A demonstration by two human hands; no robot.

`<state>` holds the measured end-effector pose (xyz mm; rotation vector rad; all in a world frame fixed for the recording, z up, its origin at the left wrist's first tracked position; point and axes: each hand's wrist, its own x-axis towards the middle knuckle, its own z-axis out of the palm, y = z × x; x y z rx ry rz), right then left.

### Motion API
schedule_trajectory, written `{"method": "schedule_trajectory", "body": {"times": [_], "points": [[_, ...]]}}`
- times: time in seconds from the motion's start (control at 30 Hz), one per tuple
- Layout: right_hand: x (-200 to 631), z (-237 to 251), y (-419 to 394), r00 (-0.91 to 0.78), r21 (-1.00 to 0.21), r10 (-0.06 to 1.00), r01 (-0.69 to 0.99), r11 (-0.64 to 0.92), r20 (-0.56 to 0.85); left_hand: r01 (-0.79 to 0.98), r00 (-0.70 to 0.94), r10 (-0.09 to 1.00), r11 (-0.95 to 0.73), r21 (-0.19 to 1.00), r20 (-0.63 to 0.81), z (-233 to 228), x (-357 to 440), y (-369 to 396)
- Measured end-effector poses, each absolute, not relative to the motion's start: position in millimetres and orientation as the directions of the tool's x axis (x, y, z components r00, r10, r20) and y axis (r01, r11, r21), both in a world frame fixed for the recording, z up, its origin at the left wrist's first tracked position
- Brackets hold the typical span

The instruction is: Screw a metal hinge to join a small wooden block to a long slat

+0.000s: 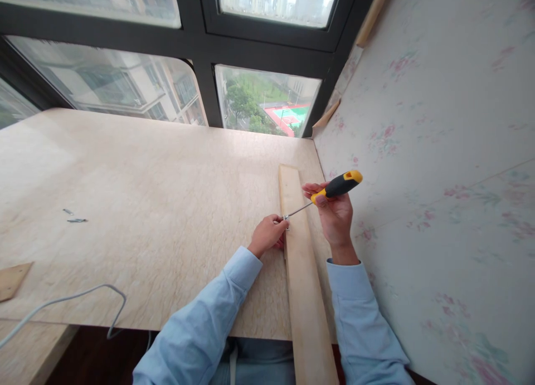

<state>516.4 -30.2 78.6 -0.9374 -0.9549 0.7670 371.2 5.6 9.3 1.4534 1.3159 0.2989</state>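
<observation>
My right hand (336,218) is closed around a screwdriver (340,185) with a black and yellow handle. Its shaft slants down to the left, and the tip meets a small metal piece (286,219) at the left edge of a long wooden board (305,279). My left hand (268,233) pinches that metal piece against the board, with some fingers hidden below the board's edge. The exact shape of the piece is too small to make out. The board lies lengthwise, its near end passing over the sill's front edge.
Two small metal pieces (76,220) lie on the marbled sill (167,179) at the left. A white cable (83,292) loops over the front edge near a wooden scrap (14,280). The papered wall (426,151) rises close on the right; dark-framed windows stand behind.
</observation>
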Motion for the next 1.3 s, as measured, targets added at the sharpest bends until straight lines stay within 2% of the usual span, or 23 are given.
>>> {"method": "schedule_trajectory", "body": {"times": [0.17, 0.37, 0.87, 1.3], "points": [[518.5, 76.9, -29.9, 0.376, -0.884, 0.860, -0.178, 0.433, 0.345, 0.546, 0.351, 0.831, 0.192, 0.816, -0.431, 10.7, 371.2, 5.5], [516.6, 75.4, -29.2, 0.383, -0.897, 0.870, -0.183, 0.402, 0.312, 0.540, 0.349, 0.833, 0.195, 0.819, -0.429, 11.2, 371.2, 4.7], [518.0, 76.4, -29.3, 0.455, -0.892, 0.834, -0.160, 0.423, 0.314, 0.546, 0.338, 0.835, 0.202, 0.813, -0.435, 10.5, 371.2, 4.6], [517.6, 69.8, -28.0, 0.434, -0.901, 0.841, -0.132, 0.413, 0.323, 0.541, 0.339, 0.832, 0.211, 0.814, -0.440, 9.7, 371.1, 4.1]]}}
